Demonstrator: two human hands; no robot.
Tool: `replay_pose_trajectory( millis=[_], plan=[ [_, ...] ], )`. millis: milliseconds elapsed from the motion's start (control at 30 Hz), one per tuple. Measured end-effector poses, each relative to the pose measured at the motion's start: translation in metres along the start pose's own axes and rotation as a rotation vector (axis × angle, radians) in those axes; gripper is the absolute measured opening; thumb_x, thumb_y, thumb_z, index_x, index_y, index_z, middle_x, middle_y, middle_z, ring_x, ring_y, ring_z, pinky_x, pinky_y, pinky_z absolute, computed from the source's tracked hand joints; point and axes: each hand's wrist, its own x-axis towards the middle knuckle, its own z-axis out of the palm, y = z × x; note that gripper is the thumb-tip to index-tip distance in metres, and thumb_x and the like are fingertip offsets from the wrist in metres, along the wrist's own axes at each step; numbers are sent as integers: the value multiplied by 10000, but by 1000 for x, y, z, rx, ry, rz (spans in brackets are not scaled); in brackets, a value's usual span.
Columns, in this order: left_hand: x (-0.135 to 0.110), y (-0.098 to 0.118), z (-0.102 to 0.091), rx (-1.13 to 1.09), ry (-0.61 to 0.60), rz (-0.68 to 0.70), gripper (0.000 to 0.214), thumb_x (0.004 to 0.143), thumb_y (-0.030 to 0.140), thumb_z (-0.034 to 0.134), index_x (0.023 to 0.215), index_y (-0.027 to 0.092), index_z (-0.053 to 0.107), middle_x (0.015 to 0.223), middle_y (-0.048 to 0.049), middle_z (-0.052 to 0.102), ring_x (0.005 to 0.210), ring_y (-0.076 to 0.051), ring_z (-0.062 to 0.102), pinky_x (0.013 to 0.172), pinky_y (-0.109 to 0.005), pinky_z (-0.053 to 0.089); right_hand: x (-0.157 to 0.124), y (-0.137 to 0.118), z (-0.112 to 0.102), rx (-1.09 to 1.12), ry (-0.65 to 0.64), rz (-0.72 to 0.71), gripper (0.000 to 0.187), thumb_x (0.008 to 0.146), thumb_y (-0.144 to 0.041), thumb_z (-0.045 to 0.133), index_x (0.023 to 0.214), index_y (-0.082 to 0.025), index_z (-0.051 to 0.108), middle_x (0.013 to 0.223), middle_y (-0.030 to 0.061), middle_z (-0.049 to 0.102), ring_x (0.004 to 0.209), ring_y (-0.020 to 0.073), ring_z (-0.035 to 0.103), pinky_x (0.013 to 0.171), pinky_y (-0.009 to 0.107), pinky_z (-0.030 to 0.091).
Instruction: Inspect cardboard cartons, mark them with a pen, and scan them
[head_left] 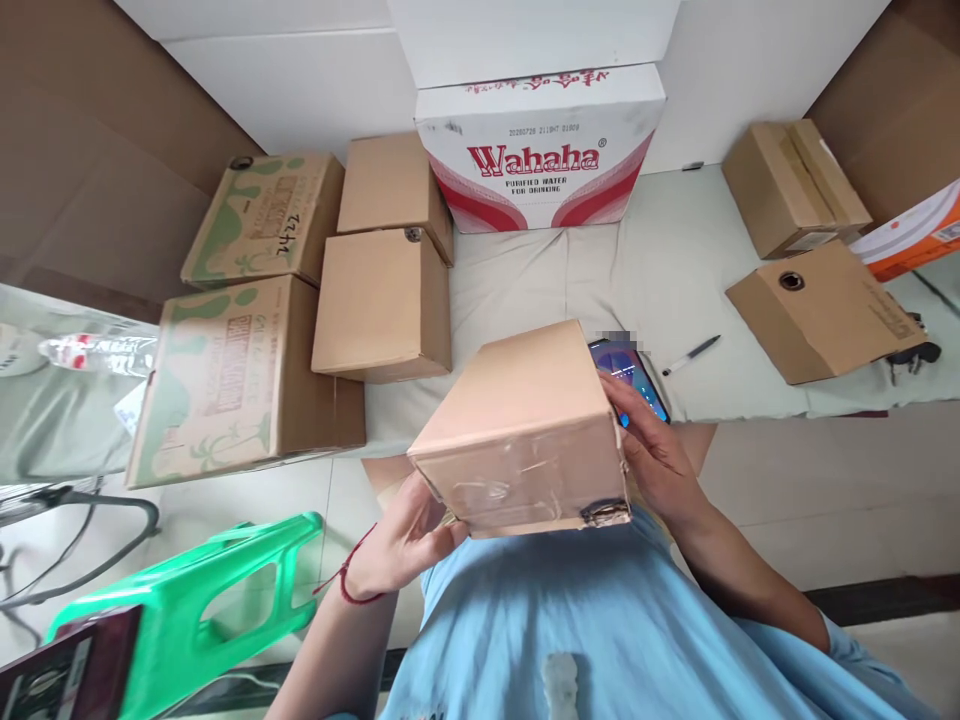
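Note:
A brown cardboard box (517,440) is held tilted in front of my body, at the near edge of the table. Clear tape runs across the side facing me, and its lower right corner has a dark, torn-looking patch. My left hand (420,525) grips the lower left edge, thumb on the near side and the other fingers mostly hidden. On the right side, my right hand (652,445) presses with its fingers along the box wall. Just behind that hand lies a phone (634,375) with a lit screen.
Cardboard boxes (382,300) stand at the left, two with green prints (217,370). A white-and-red Wahaha carton (540,150) stands at the back. Right are a pen (691,355), boxes (825,310) and keys (915,352). A green stool (195,610) is at lower left.

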Motion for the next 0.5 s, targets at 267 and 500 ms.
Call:
replay_pose_trajectory(
  millis=[267,500],
  plan=[
    [7,-64,-28,-324,349,-114,512,632,660,952,982,297,867,871,-78,835,798,-335,810,874,-559,718,-4,-22,12,-321,-91,-371,597,1080,-325,656,1662,-393,542,1749,105,496,1594,342,513,1341,655,377],
    [12,-66,-49,-190,411,96,644,524,608,1011,1069,323,818,995,-70,796,1164,-389,746,1042,-545,639,-4,2,23,-34,-176,-201,408,1082,-336,644,1489,-342,616,1727,118,495,1617,295,493,1266,558,521]
  ],
)
